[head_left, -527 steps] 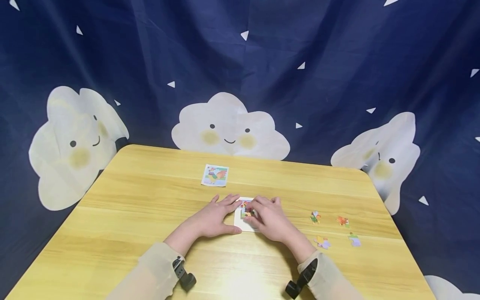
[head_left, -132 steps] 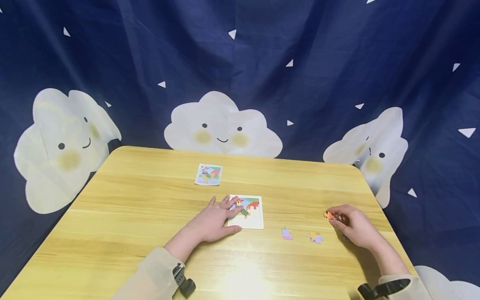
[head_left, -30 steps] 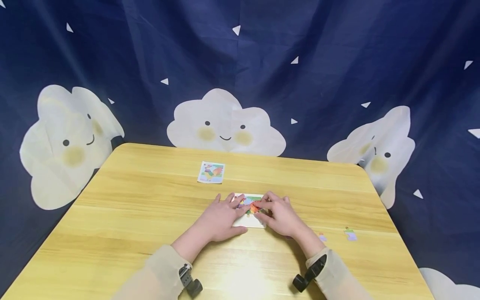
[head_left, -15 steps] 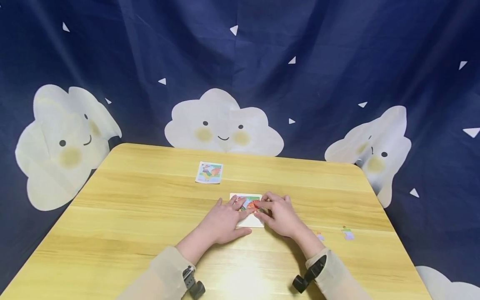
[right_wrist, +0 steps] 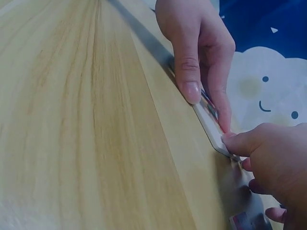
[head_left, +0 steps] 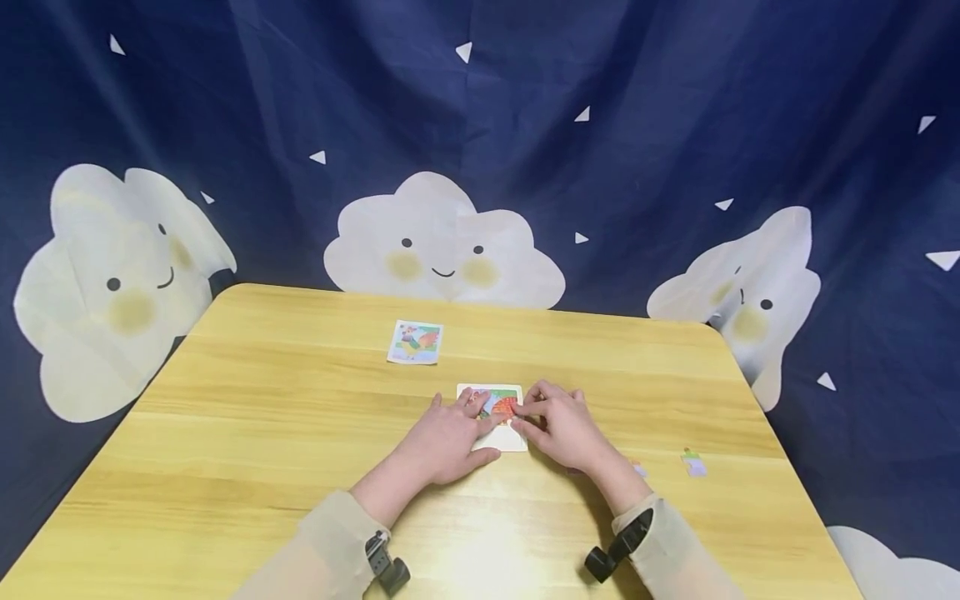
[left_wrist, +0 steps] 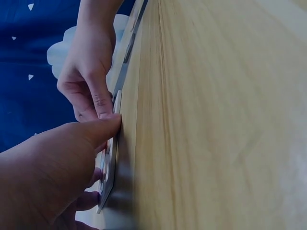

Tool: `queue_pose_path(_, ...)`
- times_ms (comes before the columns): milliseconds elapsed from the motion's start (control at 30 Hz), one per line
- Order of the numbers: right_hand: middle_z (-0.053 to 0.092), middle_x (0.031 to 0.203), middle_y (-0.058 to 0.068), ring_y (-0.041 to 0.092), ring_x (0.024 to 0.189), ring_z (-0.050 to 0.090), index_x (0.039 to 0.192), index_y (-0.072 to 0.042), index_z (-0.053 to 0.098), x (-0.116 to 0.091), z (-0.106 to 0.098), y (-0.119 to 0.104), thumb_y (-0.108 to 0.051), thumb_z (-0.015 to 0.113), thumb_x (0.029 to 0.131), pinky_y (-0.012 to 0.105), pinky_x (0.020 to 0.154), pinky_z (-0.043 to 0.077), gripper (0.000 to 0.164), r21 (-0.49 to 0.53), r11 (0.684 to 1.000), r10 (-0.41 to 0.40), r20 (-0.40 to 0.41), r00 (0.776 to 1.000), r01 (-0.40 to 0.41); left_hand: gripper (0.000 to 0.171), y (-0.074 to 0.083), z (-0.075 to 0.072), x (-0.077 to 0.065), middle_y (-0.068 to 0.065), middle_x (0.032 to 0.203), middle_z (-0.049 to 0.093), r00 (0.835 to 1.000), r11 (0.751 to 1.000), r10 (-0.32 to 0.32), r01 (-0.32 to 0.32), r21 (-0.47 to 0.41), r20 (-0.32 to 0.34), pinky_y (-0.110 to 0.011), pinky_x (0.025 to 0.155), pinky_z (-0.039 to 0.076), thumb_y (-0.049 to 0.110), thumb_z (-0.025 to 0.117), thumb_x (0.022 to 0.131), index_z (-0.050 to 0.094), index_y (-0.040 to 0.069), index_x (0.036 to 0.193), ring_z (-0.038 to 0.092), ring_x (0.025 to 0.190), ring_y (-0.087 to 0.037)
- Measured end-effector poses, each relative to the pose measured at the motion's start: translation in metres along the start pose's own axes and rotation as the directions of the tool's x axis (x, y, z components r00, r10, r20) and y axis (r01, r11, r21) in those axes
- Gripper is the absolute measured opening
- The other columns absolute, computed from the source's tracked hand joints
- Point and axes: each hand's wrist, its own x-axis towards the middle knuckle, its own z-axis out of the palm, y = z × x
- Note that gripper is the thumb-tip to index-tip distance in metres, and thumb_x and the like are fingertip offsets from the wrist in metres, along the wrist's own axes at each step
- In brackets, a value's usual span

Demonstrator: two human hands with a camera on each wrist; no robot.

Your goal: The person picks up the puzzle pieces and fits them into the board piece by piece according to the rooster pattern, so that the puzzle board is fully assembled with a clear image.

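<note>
A white puzzle tray (head_left: 510, 442) lies on the table, part-filled with a rooster picture; its lower part shows bare white. My left hand (head_left: 453, 442) spreads over the tray's left side, its fingers resting on the picture and its thumb at the near edge. At the tray's right side, the thumb and index finger of my right hand (head_left: 562, 425) pinch a red-orange puzzle piece (head_left: 512, 408) against the rooster's tail; the fingertips hide part of it. In the right wrist view the right thumb touches the tray's rim (right_wrist: 207, 125).
Behind the tray lies a rooster picture card (head_left: 415, 342). To the right is a green-and-lilac puzzle piece (head_left: 694, 463). Two more pieces show partly beside the right forearm, one of them lilac and orange (head_left: 639, 468). A dark blue curtain (head_left: 525, 125) hangs behind the table.
Over the last second the red-orange piece has settled lower into the tail area under my right fingers. Earlier, my right hand picked it up from the table's right. My left hand stays on the tray.
</note>
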Motion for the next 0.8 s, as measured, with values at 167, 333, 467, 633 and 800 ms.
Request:
queue_pose_path(167,0.059,0.102,-0.010,0.008,0.079,0.052,0.118,-0.015,0.083,0.002,-0.001,-0.003,-0.031,0.083,0.095,0.040,0.075,0.027,0.029,0.029,0.999,0.042,0.025,0.999,-0.043,0.064,0.001,0.000,-0.002,-0.012,0.166,0.040,1.000,1.000,-0.001,0.001,0.014,-0.004,-0.072,0.111,0.038,0.062,0.051,0.106,0.050,0.028,0.160,0.040,0.150,-0.038)
queue_pose_path(333,0.059,0.100,-0.012,0.006,0.074,0.050,0.116,-0.016,0.084,0.003,-0.003,-0.006,-0.031,0.085,0.093,0.040,0.075,0.027,0.027,0.048,0.996,0.070,0.051,0.996,-0.072,0.064,0.003,0.001,-0.004,-0.012,0.166,0.039,1.000,1.000,-0.007,0.007,0.014,-0.008,-0.071,0.112,0.038,0.062,0.051,0.106,0.050,0.029,0.160,0.040,0.151,-0.038)
queue_pose_path(467,0.060,0.101,-0.012,0.006,0.073,0.051,0.116,-0.016,0.084,0.003,-0.005,-0.006,-0.031,0.084,0.093,0.041,0.077,0.029,0.027,0.046,0.996,0.069,0.053,0.996,-0.071,0.066,0.002,0.001,-0.005,-0.009,0.167,0.039,1.000,0.999,-0.007,0.008,0.045,-0.010,-0.069,0.113,0.038,0.063,0.048,0.106,0.047,0.029,0.162,0.039,0.152,-0.036)
queue_pose_path(633,0.061,0.103,-0.011,0.006,0.074,0.052,0.118,-0.014,0.083,0.004,-0.005,-0.006,-0.032,0.083,0.095,0.041,0.078,0.031,0.029,0.013,0.999,0.040,0.043,0.998,-0.041,0.069,-0.002,-0.001,-0.009,-0.007,0.169,0.037,0.999,0.999,0.002,0.000,0.048,-0.035,-0.069,0.115,0.034,0.062,0.050,0.106,0.043,0.025,0.164,0.036,0.153,-0.036)
queue_pose_path(800,0.062,0.103,-0.009,0.006,0.074,0.051,0.119,-0.015,0.083,0.003,-0.006,-0.007,-0.033,0.081,0.096,0.041,0.077,0.030,0.029,-0.036,0.999,0.014,0.041,0.999,-0.012,0.070,-0.016,-0.006,-0.021,-0.008,0.169,0.035,0.997,1.000,-0.008,0.007,-0.012,-0.070,-0.069,0.116,0.033,0.061,0.054,0.105,0.045,0.023,0.163,0.034,0.154,-0.038)
